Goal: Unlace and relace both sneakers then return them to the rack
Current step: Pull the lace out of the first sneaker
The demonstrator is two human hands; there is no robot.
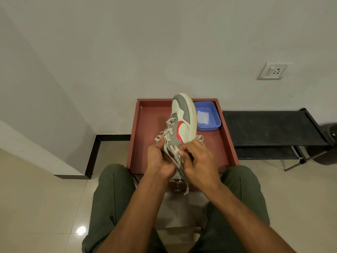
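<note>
Left hand (pixel 159 157) grips heel of white, grey and red leather sneaker (pixel 183 121); right hand (pixel 198 159) fingers pinch its flat beige lace (pixel 175 156) above red-brown tray table (pixel 145 125)

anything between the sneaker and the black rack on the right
Nothing visible. The sneaker is held by both hands over the red tray; the rack sits right of the tray with its top shelf bare. Only the tray's raised right rim lies between.

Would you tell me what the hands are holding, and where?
Both hold the sneaker at its heel end: left hand underneath, right hand pinching the laces.
</note>
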